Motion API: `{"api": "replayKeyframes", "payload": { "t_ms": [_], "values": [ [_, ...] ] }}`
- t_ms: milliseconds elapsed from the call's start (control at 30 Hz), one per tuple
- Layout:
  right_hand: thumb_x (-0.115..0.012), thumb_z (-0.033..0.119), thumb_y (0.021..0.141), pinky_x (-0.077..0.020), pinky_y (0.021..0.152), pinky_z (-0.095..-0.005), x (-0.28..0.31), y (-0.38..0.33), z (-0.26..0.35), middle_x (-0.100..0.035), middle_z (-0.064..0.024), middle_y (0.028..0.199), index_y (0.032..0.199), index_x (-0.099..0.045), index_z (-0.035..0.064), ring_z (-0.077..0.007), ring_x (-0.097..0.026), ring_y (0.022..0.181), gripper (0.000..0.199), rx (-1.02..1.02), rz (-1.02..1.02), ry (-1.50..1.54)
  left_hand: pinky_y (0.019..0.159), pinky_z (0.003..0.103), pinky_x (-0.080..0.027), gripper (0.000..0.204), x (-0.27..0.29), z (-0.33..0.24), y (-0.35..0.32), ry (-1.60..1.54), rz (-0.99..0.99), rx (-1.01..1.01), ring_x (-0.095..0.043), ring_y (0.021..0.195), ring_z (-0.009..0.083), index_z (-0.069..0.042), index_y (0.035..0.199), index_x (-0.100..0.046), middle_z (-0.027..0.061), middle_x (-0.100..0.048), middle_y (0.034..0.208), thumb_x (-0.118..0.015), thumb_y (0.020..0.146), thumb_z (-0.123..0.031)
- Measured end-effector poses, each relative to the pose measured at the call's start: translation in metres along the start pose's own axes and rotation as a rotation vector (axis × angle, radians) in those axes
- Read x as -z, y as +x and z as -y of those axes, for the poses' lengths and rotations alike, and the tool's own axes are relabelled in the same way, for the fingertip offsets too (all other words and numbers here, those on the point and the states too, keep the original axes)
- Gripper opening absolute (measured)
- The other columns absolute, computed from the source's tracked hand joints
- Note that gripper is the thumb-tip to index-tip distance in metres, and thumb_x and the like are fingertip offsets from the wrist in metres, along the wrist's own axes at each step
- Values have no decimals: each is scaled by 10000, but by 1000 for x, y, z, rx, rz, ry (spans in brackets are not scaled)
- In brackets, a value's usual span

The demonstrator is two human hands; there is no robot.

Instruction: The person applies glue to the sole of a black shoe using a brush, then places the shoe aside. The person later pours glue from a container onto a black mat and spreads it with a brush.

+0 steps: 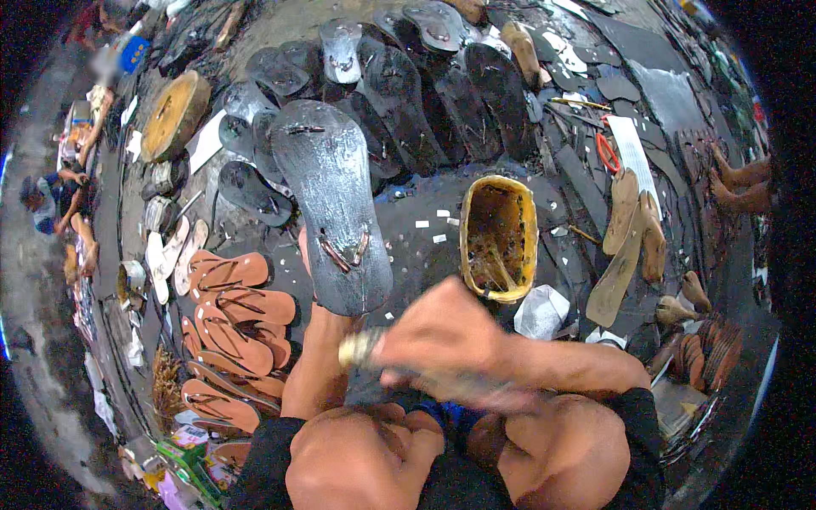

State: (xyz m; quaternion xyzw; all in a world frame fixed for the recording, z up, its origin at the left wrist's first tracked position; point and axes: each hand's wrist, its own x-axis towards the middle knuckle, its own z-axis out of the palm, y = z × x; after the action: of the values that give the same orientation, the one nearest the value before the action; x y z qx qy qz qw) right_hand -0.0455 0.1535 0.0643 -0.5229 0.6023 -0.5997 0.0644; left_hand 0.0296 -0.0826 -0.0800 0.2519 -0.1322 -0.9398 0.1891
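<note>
My left hand (307, 255) holds up a dark sandal sole (327, 191) from beneath; most of its fingers are hidden behind it. The sole's face is wet-looking and shiny, with strap ends poking through at both ends. Just below its heel, my right hand (446, 336) is closed round a brush (361, 348) with a pale, blurred tip, apart from the sole. To the right stands an open yellow tub (467, 234), stained brown inside, with a sticky-looking residue at the bottom.
Several dark soles (391, 106) lie spread out at the back. Brown flip-flops (242, 331) are piled on the left, near a round wooden block (176, 116). Wooden foot-shaped forms (625, 246), red-handled scissors (607, 153) and rubber scraps lie on the right. A crumpled white wad (541, 312) sits by the tub.
</note>
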Motion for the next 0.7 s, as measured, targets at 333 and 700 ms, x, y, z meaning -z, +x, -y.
{"api": "replayKeyframes", "payload": {
  "t_ms": [333, 700],
  "values": [
    [-758, 172, 839, -470, 792, -386, 6, -20, -2, -661, -90, 937, 971, -713, 67, -279, -607, 870, 175, -395, 57, -294, 894, 405, -559, 322, -28, -39, -47, -5, 31, -156, -689, 1002, 266, -39, 1205, -617, 121, -699, 1131, -481, 998, -245],
    [-636, 210, 967, -475, 889, -330, 15, -75, -20, -685, -105, 997, 1097, -668, 3, -189, -617, 984, 246, -898, 27, -198, 911, 277, -465, 321, 53, -85, 13, 262, -392, -572, -565, 1136, 139, -47, 1221, -611, 46, -633, 1244, -569, 992, -268]
  ]
}}
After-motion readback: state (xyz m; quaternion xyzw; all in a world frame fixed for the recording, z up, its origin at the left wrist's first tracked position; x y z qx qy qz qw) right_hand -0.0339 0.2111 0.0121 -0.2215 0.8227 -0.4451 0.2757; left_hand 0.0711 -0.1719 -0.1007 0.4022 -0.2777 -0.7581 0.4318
